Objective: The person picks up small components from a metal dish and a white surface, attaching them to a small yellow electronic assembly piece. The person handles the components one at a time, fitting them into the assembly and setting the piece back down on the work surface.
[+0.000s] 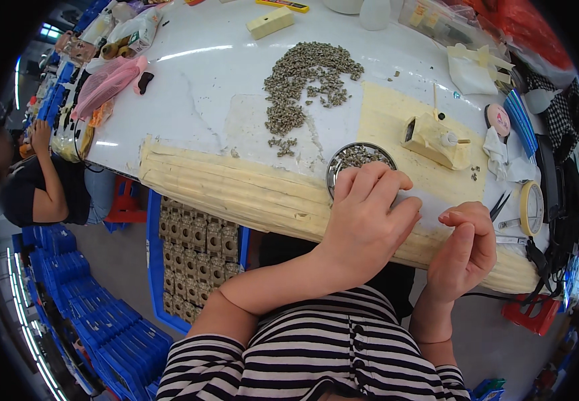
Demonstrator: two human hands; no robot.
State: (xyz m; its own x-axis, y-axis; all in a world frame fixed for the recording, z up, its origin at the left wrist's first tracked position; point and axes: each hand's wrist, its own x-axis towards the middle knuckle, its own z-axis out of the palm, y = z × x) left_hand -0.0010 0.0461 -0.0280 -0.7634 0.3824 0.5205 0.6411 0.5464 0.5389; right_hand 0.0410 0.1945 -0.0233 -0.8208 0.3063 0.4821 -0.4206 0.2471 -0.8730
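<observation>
Nearest the body, above the striped shirt [303, 341], the right hand [463, 254] is raised over the table's near edge, thumb and forefinger curled toward each other; whether a piece sits between them cannot be told. The left hand [367, 220] arches over the near side of a round metal dish [330, 175], fingers bent and bunched; its fingertips are partly hidden, so its grip cannot be determined. Small metal parts [359, 157] lie in the dish, beyond the knuckles. For parts so small, sound practice would be to pinch one at a time with the fingertips, steady the wrists on the padded table edge [229, 184], and keep the sleeves away from the dish so that it does not tip. The tweezers [500, 206], to the right near the roll of tape [524, 208], might suit pieces too fine for fingers.

Farther back, a tape-wrapped block [436, 140] rests on a yellowish sheet [389, 107]; left of the sheet spreads a large heap of similar parts [286, 93]. As to writing, the round pink-and-white item [498, 120] bears a small design, unreadable here. At the far edge, a yellow-and-black object [282, 5] shows markings too small to make out.
</observation>
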